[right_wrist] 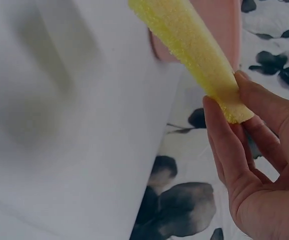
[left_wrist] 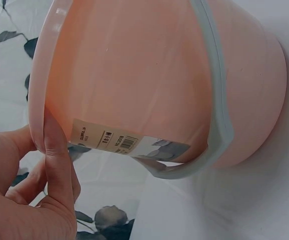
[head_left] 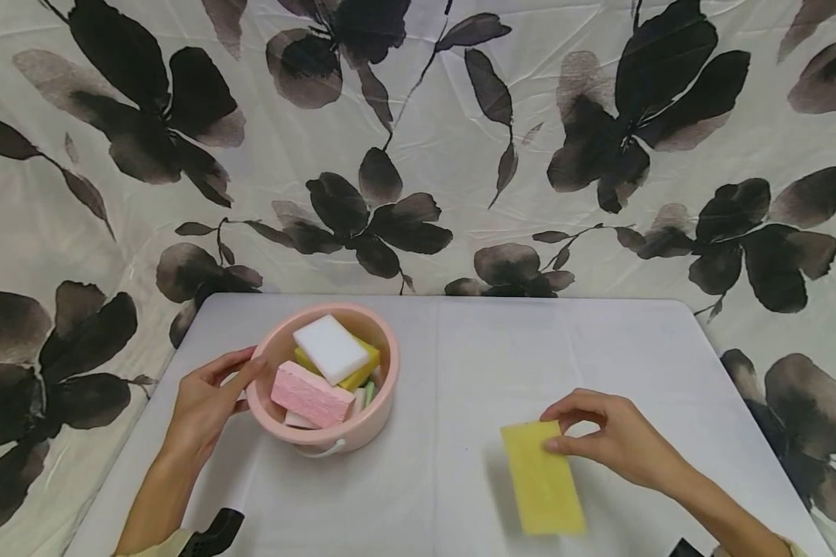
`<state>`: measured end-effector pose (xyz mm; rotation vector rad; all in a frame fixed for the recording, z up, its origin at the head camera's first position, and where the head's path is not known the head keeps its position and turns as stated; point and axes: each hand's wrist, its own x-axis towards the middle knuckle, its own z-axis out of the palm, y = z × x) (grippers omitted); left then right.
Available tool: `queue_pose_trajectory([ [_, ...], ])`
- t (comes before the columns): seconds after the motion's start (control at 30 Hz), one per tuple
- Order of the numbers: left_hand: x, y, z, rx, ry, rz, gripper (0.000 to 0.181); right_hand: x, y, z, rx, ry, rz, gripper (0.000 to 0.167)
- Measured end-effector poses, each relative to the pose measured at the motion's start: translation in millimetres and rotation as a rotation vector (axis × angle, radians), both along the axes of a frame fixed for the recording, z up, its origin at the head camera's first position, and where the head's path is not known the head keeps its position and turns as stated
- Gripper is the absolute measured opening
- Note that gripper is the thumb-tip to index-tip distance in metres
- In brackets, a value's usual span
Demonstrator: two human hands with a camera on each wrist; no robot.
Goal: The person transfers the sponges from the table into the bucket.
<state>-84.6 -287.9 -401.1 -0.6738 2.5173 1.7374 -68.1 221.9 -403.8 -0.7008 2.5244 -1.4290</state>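
Observation:
A pink bucket (head_left: 365,429) stands on the table's left half, its rim pinched between the thumb and fingers of my left hand (head_left: 205,398). Inside it lie a white sponge (head_left: 330,348), a pink sponge (head_left: 312,394) and a yellow sponge (head_left: 362,371), with something green partly hidden below. In the left wrist view the bucket's pale grey handle (left_wrist: 218,90) hangs down and a printed label (left_wrist: 119,139) shows on its side. Over the table's right half my right hand (head_left: 616,437) pinches a yellow sponge (head_left: 542,480) by its upper corner, raised above the surface with a shadow beside it.
The white table (head_left: 453,371) runs under both hands. Behind and around it hangs or lies a white cloth (head_left: 474,139) printed with dark flowers. A dark device (head_left: 216,532) is worn at the left wrist.

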Motion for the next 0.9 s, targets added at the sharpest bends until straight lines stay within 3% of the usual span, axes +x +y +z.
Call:
queue_pose_trajectory([
  [0.9,0.3,1.7,2.6,-0.003,-0.008,0.006,0.069,-44.8,-50.9,45.0,-0.088,-0.022,0.063,0.029],
])
